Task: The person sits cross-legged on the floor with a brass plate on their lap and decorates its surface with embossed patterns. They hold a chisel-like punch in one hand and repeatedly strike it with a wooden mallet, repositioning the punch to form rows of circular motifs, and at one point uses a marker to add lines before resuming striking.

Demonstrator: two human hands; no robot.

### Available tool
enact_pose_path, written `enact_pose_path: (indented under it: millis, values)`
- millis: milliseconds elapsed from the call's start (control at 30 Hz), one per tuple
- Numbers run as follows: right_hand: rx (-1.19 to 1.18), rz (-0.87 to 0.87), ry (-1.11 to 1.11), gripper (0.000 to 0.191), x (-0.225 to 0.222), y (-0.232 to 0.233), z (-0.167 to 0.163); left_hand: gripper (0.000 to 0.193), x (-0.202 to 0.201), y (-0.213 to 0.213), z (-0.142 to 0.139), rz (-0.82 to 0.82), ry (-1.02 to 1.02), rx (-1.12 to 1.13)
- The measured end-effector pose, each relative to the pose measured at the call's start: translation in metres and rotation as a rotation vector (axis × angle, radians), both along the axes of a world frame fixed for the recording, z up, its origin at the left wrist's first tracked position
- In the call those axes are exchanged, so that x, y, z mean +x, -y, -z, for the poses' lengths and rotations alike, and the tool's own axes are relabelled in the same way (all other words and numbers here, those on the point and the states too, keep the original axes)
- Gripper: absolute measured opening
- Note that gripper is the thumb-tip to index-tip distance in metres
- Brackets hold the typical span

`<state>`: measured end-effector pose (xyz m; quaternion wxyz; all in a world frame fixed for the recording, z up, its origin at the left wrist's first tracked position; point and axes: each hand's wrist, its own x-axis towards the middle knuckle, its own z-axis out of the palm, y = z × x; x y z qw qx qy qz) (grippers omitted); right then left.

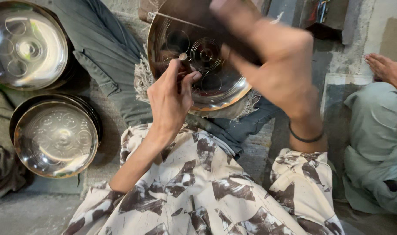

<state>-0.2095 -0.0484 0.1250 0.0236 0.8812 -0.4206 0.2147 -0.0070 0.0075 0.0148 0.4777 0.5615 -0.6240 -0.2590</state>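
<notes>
Left hand [170,98] fingers pinching punch [184,61] against metal plate [198,61], right hand [272,61] blurred, grip unclear

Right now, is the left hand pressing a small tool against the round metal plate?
Yes: the left hand grips a small punch-like tool with its tip set on the plate of circle patterns.

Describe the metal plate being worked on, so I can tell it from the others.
Start at the person's lap: the round metal plate leans there on a frayed cloth, steadied at its top by the right hand. The left hand presses a small punch tool against its concentric rings. The two plate stacks at far left lie untouched.
</notes>
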Motion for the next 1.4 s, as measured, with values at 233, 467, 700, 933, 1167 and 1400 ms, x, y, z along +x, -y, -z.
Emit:
enact_pose_path:
  millis: [233,467,700,933,1167,1400]
  values:
    - [0.091,-0.069,-0.305,0.071,-0.006,-0.002,-0.022,0.017,0.001,0.001,-0.003,0.050,-0.019,-0.023]
    - [0.072,-0.089,-0.413,0.083,-0.001,0.006,-0.028,0.016,0.006,0.012,0.001,0.147,0.050,-0.053]
    - [0.036,-0.032,-0.214,0.060,-0.017,-0.003,-0.008,0.021,0.012,0.023,0.009,0.259,0.088,-0.054]
    - [0.164,0.070,0.001,0.061,-0.031,-0.025,0.016,0.031,0.020,0.043,0.002,0.530,0.073,-0.022]
    - [0.246,0.203,0.104,0.061,-0.032,-0.046,0.036,0.023,0.021,0.061,-0.010,0.704,0.187,0.042]
    - [0.201,0.305,0.335,0.068,-0.035,-0.083,0.077,0.026,0.027,0.064,-0.016,0.716,0.066,-0.032]
